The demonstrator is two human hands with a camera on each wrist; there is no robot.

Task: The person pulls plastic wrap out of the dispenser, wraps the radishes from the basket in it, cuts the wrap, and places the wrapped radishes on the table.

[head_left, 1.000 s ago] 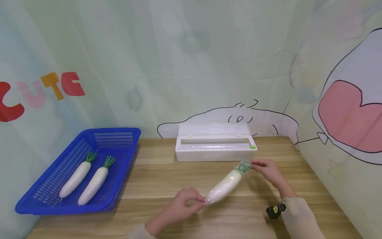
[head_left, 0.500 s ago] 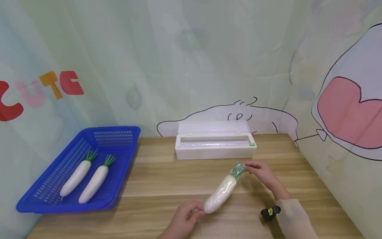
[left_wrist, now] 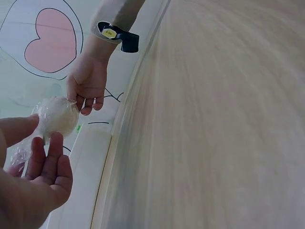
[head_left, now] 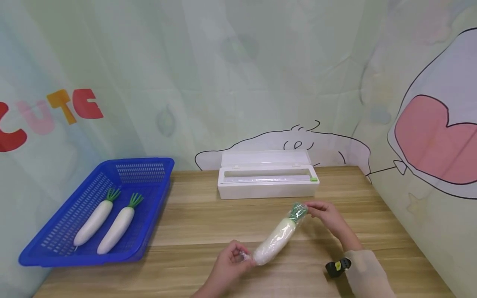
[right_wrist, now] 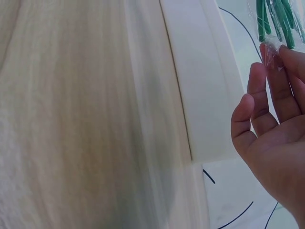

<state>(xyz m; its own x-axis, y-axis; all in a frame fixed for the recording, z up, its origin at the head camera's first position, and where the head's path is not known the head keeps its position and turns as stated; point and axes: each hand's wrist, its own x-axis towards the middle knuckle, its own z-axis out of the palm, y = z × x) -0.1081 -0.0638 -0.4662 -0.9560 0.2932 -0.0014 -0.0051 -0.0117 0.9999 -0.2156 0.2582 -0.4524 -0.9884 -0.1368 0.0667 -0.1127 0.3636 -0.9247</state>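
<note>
I'd say I'm at the closing step of the wrapping, drawing the film (head_left: 245, 255) out at both ends; the next move likely calls for twisting or tucking those ends without tearing them. Left of my left hand (head_left: 228, 264) stands the basket (head_left: 80, 260), two bare radishes (head_left: 94, 223) in it. That hand pinches the film at the root end — thumb against fingers. Beyond my hands is the box (head_left: 266, 192), lid up, a roll (head_left: 266, 179) showing inside. Between my hands, aslant, is the wrapped radish (head_left: 275, 243), root towards my left, leaves (head_left: 298, 212) towards my right. It looks white, plump and shiny, the clear film creased over it, the green leaves bunched inside. My right hand (head_left: 328, 216) pinches the film just past the leaf tips — other fingers loosely bent.
</note>
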